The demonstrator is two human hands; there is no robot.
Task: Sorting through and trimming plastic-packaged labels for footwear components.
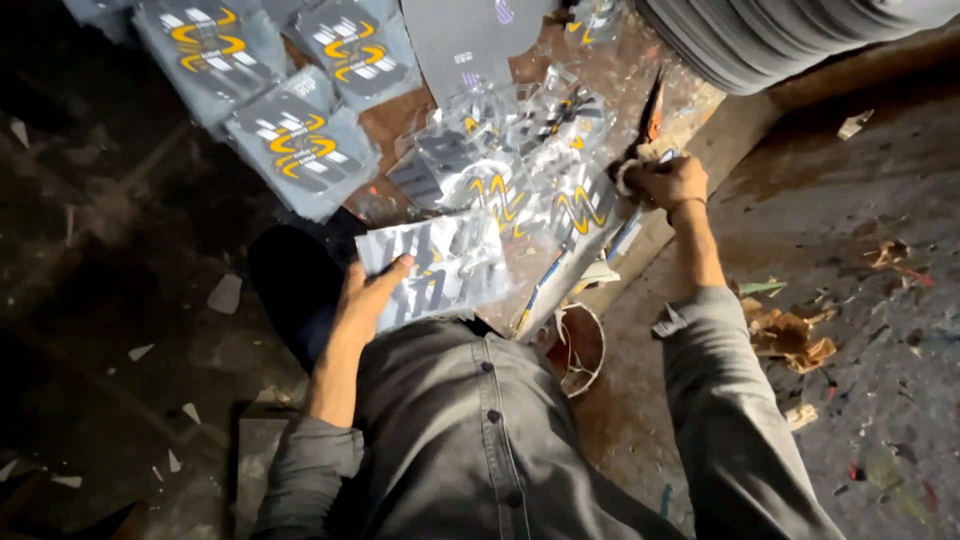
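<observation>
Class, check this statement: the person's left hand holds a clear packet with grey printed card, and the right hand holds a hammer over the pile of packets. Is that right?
Not quite. In the head view the right hand holds scissors with orange handles, not a hammer. The left hand does hold a clear packet, and the pile of packets lies beneath.

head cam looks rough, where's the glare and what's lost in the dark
Head view: glare flashes off the clear plastic packets between the hands, washing out their print; the left hand and its glossy card are softly blurred; the floor at left sinks into near-black shadow; the right hand is lit, but what it grips stays unclear.
</observation>
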